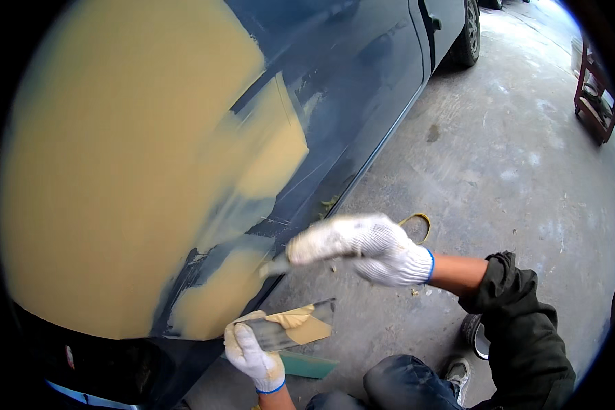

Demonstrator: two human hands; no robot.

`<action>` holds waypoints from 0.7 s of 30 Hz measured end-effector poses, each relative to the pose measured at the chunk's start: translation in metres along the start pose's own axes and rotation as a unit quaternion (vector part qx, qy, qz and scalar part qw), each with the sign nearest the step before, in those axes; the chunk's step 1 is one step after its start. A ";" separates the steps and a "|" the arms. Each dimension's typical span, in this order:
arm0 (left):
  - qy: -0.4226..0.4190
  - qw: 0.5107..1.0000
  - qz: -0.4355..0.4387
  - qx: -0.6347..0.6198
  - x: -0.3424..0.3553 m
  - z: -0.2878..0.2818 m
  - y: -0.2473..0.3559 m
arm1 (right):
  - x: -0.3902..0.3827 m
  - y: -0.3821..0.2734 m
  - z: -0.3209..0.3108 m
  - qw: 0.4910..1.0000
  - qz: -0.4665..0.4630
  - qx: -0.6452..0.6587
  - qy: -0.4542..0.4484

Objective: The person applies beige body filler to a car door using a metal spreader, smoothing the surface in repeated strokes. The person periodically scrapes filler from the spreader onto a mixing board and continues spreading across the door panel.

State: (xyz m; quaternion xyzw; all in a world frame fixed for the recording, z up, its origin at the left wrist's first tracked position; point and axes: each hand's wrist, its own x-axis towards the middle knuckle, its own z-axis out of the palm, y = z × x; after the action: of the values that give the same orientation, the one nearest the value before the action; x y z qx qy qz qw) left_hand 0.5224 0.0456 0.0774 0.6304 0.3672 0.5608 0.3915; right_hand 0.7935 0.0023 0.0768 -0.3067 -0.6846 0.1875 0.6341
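My left hand [251,352], in a white knitted glove, grips a flat grey mixing board [266,335] by its left end. Soft tan body filler [295,319] lies heaped and smeared on that board. Above and to the right, my gloved right hand [372,246] is closed around a putty knife, its pale blade [275,266] blurred against the lower edge of the car panel [348,89]. Broad tan filler patches [116,171] cover the dark panel, with scraped grey streaks between them. A green flat piece [307,365] shows just below the board; whether my left hand holds it, I cannot tell.
Grey concrete floor [499,178] runs along the car's right side. A yellow loop [425,224] lies beyond my right wrist, and a round dark-and-white object [480,339] sits by my shoe [458,374]. Farther off stand a car wheel [469,34] and a dark red cart [592,102].
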 end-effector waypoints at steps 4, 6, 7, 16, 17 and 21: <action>-0.015 0.996 0.053 0.063 0.007 0.008 0.014 | -0.028 -0.026 0.009 0.972 0.113 0.154 -0.136; 0.040 0.999 0.030 -0.007 0.010 0.008 0.016 | -0.034 -0.012 0.001 0.978 0.086 0.082 -0.171; 0.065 0.997 0.017 -0.044 0.011 0.008 0.017 | -0.038 -0.003 -0.011 0.976 0.073 0.023 -0.204; 0.082 0.995 -0.013 -0.052 0.001 0.012 0.020 | 0.088 0.005 -0.113 0.743 -0.330 -0.546 0.202; 0.078 0.996 -0.011 -0.049 0.001 0.013 0.019 | 0.096 0.001 -0.117 0.718 -0.355 -0.562 0.206; 0.061 0.998 -0.004 -0.029 0.007 0.007 0.013 | 0.107 0.022 -0.112 0.722 -0.319 -0.581 0.199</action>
State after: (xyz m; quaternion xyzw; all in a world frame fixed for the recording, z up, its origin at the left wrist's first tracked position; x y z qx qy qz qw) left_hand 0.5305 0.0457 0.0915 0.5820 0.3759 0.6073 0.3888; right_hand 0.9067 0.0739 0.1572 -0.4090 -0.5751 -0.5256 0.4751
